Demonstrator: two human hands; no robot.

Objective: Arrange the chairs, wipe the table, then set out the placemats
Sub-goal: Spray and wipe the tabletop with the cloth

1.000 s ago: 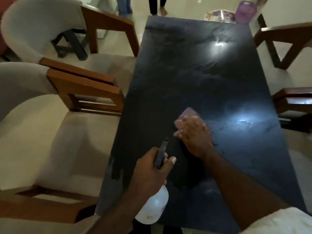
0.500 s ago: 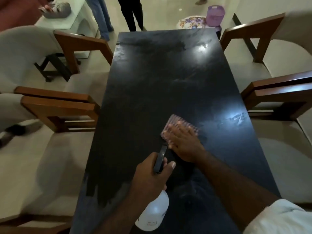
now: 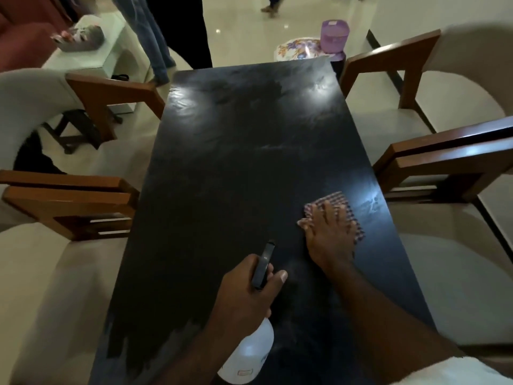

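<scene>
Shifted rightward against half a second ago: one checkered cloth (image 3: 334, 200), lying flat on the one black table (image 3: 236, 162) close to its right edge, no longer near the middle line. Presses it down with the right hand (image 3: 329, 234), fingers straight and spread, palm on the fabric. Grips one white spray bottle (image 3: 249, 354) in the left hand (image 3: 244, 295), fingers wrapped round the neck, thumb out, black nozzle pointing forward over the near half of the table. Holds much the same spot as before.

Four chairs around, wooden-armed with pale cushions. On the left, near left chair (image 3: 69, 207) and far left chair (image 3: 111, 93). On the right, near right chair (image 3: 444, 159) and far right chair (image 3: 402, 59). All drawn up beside the long edges. Same four as earlier, with more of the right pair in view.

Beyond the far end, one purple container (image 3: 334, 33) just beside one round floral piece (image 3: 297, 50), possibly a stack of placemats, too blurred to tell. At far left, one white side table (image 3: 111, 54) with a bundle on it. Two pairs of legs (image 3: 177, 31) near the table's far left corner, and farther off, someone's feet on the glossy floor.
</scene>
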